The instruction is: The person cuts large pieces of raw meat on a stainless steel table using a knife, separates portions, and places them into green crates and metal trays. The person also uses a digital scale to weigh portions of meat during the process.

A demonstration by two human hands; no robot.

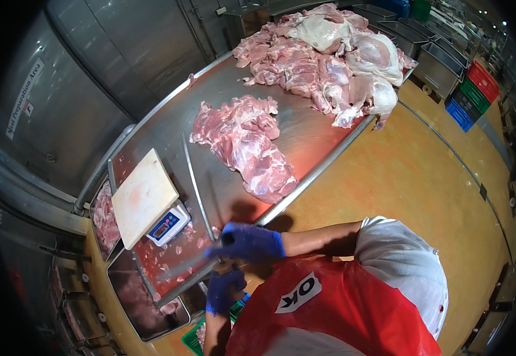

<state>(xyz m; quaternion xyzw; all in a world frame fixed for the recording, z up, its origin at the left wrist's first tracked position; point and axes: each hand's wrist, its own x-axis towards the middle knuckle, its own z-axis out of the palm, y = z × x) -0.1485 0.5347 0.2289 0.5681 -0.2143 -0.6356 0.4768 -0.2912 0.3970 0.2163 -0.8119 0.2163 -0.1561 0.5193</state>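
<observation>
My right hand (251, 243), in a blue glove, is closed on a knife (194, 262) at the near edge of the steel table (305, 133). Its dark handle shows at my fingers and its blurred blade points down-left over a tray. My left hand (222, 291), also blue-gloved, is curled just below the right hand, with a small brownish end showing above its fist. What it grips is unclear. A slab of raw pink meat (246, 145) lies on the table beyond my hands. A large heap of raw meat (329, 56) covers the far end.
A scale (168, 224) topped by a white board (142, 199) sits left of my hands. Steel trays (128, 296) of meat trimmings lie below and beside it. A green crate (194, 338) is near my legs. Red, green and blue crates (475, 92) stand on the yellow floor at far right.
</observation>
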